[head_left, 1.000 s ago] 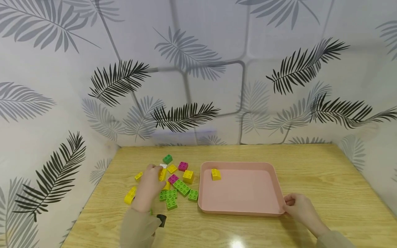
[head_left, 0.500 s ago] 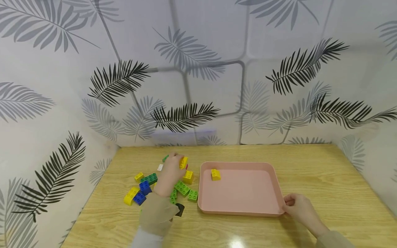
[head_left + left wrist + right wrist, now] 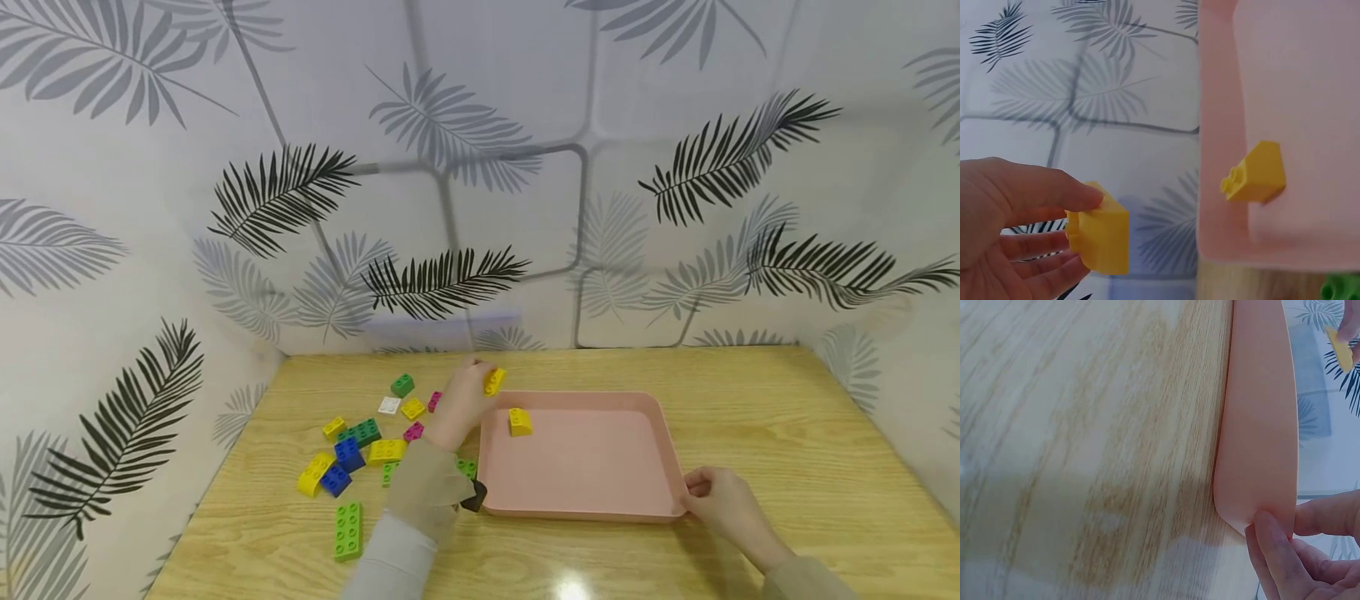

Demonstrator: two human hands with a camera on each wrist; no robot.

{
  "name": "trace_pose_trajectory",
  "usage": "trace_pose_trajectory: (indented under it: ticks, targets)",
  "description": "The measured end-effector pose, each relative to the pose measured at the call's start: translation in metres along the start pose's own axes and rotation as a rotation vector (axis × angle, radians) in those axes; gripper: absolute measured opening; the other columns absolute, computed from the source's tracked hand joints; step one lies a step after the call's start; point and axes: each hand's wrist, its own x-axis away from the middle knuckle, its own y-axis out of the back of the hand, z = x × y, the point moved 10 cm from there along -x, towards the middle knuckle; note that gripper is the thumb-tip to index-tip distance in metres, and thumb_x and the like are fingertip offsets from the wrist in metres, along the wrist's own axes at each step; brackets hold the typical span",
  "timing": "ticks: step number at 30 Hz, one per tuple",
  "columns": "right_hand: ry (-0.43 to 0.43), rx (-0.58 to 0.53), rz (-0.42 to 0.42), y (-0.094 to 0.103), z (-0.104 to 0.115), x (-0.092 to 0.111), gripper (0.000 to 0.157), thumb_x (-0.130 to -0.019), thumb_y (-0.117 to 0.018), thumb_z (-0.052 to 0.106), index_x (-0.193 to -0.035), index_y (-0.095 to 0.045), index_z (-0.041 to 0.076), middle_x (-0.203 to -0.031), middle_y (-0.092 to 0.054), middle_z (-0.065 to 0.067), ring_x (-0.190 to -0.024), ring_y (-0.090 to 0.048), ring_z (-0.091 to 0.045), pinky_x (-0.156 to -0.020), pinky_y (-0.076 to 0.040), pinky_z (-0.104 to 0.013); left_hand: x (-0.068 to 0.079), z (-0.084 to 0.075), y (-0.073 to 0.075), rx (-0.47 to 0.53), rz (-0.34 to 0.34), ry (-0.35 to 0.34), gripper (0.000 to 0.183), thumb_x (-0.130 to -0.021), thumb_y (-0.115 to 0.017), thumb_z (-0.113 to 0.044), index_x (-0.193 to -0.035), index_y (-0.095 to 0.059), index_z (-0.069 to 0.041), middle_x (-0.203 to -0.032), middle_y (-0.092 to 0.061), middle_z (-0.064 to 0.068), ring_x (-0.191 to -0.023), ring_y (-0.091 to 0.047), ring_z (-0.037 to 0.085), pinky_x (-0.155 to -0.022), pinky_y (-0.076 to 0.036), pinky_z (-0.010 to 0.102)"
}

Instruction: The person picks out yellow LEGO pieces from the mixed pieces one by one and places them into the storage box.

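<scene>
Right hand (image 3: 720, 500) on the near right corner of pink tray (image 3: 581, 515), thumb and fingers pinching the wall from both sides. Tray sits on wooden table (image 3: 825, 450), long axis left-right. Near left: lime brick (image 3: 348, 531), studs up, long axis running roughly away from the wearer. Beige sleeve (image 3: 423, 492) of the left arm crosses between loose bricks and tray, partly hiding some green ones. Farther in, two blue bricks (image 3: 348, 454) next to curved yellow brick (image 3: 316, 475), whose long axis slants away to the right. Yellow arch-like brick (image 3: 386, 452) beside them, long axis left-right. Dark green brick (image 3: 364, 432) just behind, long axis also mostly left-right.

In tray, toward far left corner: sloped yellow brick (image 3: 520, 422), studded part left, slope right in head view.

Left hand (image 3: 467, 400) holds the held yellow brick (image 3: 494, 382) between thumb and fingers, up off the table by the tray's far left corner; can't tell if it's above the rim. Head view: its long axis tilts, upper end to the right. Left wrist view: studs point left to the fingers, smooth side right, towards tray.

Farther back: white piece (image 3: 389, 405), green brick (image 3: 402, 384). Behind all, leaf-print wall covering (image 3: 450, 208).
</scene>
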Motion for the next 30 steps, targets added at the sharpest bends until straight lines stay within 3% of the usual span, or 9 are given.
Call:
trace_pose_trajectory:
  ticks: [3,9,16,21,26,30]
  targets:
    - [0.002,0.002,-0.005,0.0,0.0,0.0,0.017,-0.072,-0.063,0.0,-0.084,-0.062,-0.01,-0.072,-0.062,-0.006,-0.067,-0.057,-0.015,-0.054,-0.046,-0.023,-0.007,-0.004,-0.012,0.032,0.025,-0.02,0.039,-0.081,-0.067,-0.008,-0.118,-0.058,0.002,-0.118,-0.05,0.017,-0.106,-0.053,0.029,-0.092,-0.046,0.039]
    - [-0.004,-0.014,0.002,-0.001,-0.001,-0.001,0.017,-0.072,-0.063,0.0,-0.085,-0.062,-0.011,-0.072,-0.062,-0.006,-0.066,-0.057,-0.015,-0.054,-0.046,-0.022,-0.017,-0.006,-0.039,0.089,0.093,0.016,0.041,-0.082,-0.066,-0.005,-0.121,-0.056,0.001,-0.121,-0.049,0.016,-0.105,-0.052,0.028,-0.092,-0.046,0.037]
    - [-0.01,-0.004,-0.003,0.0,-0.001,0.0,0.016,-0.072,-0.063,0.0,-0.084,-0.062,-0.01,-0.071,-0.062,-0.006,-0.066,-0.056,-0.015,-0.054,-0.046,-0.023,-0.02,-0.014,-0.067,0.033,0.176,0.011,0.044,-0.08,-0.067,-0.005,-0.123,-0.057,-0.004,-0.119,-0.05,0.01,-0.104,-0.052,0.023,-0.093,-0.045,0.036]
    - [-0.001,0.003,-0.016,0.001,0.0,0.0,0.015,-0.071,-0.063,0.0,-0.083,-0.063,-0.009,-0.071,-0.062,-0.006,-0.065,-0.056,-0.014,-0.054,-0.045,-0.022,-0.019,-0.026,-0.079,-0.024,0.186,-0.045,0.04,-0.079,-0.069,-0.006,-0.118,-0.06,-0.005,-0.115,-0.052,0.009,-0.101,-0.053,0.021,-0.091,-0.046,0.032]
    - [-0.001,-0.019,-0.017,0.0,-0.001,0.001,0.015,-0.071,-0.063,-0.001,-0.083,-0.062,-0.011,-0.07,-0.062,-0.007,-0.064,-0.056,-0.014,-0.053,-0.046,-0.021,-0.019,-0.037,-0.093,0.007,0.219,-0.065,0.032,-0.081,-0.067,-0.007,-0.113,-0.063,-0.004,-0.108,-0.053,0.009,-0.096,-0.052,0.02,-0.09,-0.046,0.03]
    - [-0.012,-0.029,-0.013,-0.001,-0.002,0.0,0.016,-0.071,-0.063,-0.002,-0.084,-0.061,-0.012,-0.071,-0.062,-0.007,-0.064,-0.056,-0.015,-0.052,-0.047,-0.021,-0.021,-0.042,-0.105,-0.001,0.242,-0.097,0.026,-0.082,-0.066,-0.007,-0.107,-0.065,-0.003,-0.099,-0.052,0.008,-0.086,-0.049,0.017,-0.081,-0.047,0.024]
